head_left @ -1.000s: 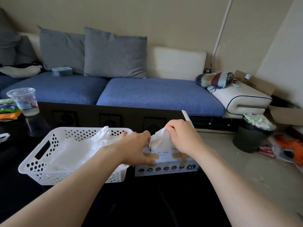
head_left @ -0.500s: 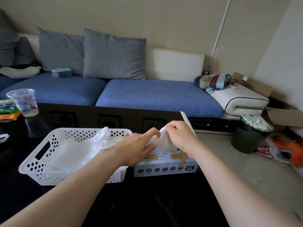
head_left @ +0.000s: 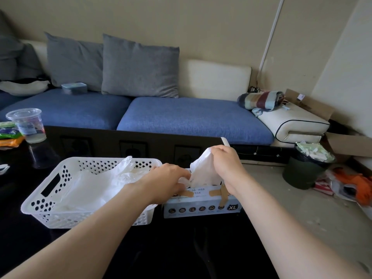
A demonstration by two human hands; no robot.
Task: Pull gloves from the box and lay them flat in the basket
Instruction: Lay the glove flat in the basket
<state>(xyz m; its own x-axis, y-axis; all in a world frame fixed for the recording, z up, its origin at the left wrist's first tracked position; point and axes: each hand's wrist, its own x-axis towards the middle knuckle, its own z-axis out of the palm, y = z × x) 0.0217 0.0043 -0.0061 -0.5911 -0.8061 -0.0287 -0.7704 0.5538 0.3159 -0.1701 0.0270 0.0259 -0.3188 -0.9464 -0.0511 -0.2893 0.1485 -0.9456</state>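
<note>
A light blue glove box [head_left: 201,206] marked XL, patched with tape, sits on the black table just right of a white perforated basket [head_left: 46,200]. Several white gloves [head_left: 96,186] lie in the basket. My right hand [head_left: 227,166] pinches a white glove [head_left: 203,170] by its top and holds it up out of the box opening. My left hand [head_left: 167,180] rests on the box top, its fingertips touching the lower part of that glove. Whether those fingers pinch the glove is hidden.
A clear plastic cup [head_left: 28,125] and snack packets [head_left: 8,133] stand at the table's far left. A blue sofa [head_left: 181,115] with grey cushions runs behind the table. A full dark bin [head_left: 306,170] and litter sit on the floor to the right.
My right hand has risen, drawing the glove further out of the box. My left hand has shifted from the box front edge to the glove's base.
</note>
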